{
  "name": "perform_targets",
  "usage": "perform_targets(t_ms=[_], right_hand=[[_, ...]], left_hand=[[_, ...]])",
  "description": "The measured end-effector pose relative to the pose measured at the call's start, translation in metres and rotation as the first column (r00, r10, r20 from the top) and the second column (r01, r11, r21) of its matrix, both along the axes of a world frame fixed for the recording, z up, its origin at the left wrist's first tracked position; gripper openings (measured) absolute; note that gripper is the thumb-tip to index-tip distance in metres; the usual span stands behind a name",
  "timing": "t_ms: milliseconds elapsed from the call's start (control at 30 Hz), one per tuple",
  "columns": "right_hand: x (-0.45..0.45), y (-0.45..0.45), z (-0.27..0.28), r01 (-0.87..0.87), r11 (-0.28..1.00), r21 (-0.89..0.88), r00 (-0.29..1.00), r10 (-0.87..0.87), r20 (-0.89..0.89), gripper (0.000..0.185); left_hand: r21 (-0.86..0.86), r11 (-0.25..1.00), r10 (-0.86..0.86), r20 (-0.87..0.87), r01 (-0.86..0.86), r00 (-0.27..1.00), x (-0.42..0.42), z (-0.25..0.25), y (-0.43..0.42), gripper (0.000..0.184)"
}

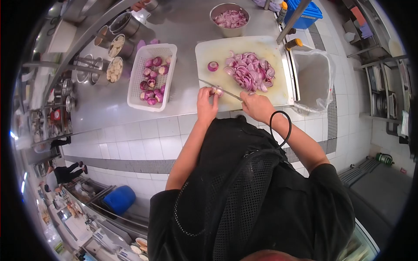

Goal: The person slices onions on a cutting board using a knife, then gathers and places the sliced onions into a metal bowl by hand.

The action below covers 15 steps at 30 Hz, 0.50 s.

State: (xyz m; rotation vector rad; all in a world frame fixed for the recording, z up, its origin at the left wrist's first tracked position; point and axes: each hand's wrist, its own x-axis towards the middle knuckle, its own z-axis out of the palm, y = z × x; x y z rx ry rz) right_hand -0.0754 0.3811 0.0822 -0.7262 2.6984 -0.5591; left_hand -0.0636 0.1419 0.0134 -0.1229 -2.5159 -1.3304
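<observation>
My right hand [257, 106] is closed round the handle of a kitchen knife [231, 94], its blade pointing left across the near edge of a white cutting board [208, 50]. My left hand [206, 104] grips a small red onion [219, 91] against the board, its fingers partly hiding it. The blade lies at the onion; how deep it sits in it I cannot tell. Farther up the board rests a single peeled red onion [213, 66]. To its right spreads a pile of sliced red onion [250, 73].
Left of the board, a white plastic basket [133, 82] holds several peeled onions. A metal bowl [230, 31] of sliced onion stands behind the board. A lined bin [311, 80] is at the right. Metal containers [126, 45] line the far left, near another person's hand [139, 5].
</observation>
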Motion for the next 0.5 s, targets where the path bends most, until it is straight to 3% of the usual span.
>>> perform_targets(t_ms=[200, 433, 500], right_hand=[[-0.004, -0.01, 0.001, -0.027, 0.994, 0.109, 0.999, 0.024, 0.024, 0.018], [-0.019, -0.039, -0.019, -0.062, 0.995, 0.083, 0.997, 0.058, 0.051, 0.022], [-0.023, -0.052, -0.04, -0.043, 0.996, 0.074, 0.999, 0.043, 0.003, 0.014]], left_hand=[[-0.014, 1.0, 0.02, 0.005, -0.02, 1.0, -0.002, -0.004, 0.0, 0.024], [0.148, 0.985, 0.08, 0.047, -0.086, 0.996, -0.005, -0.02, -0.006, 0.022], [0.161, 0.985, 0.065, 0.03, -0.069, 0.997, -0.004, -0.017, -0.006, 0.022]])
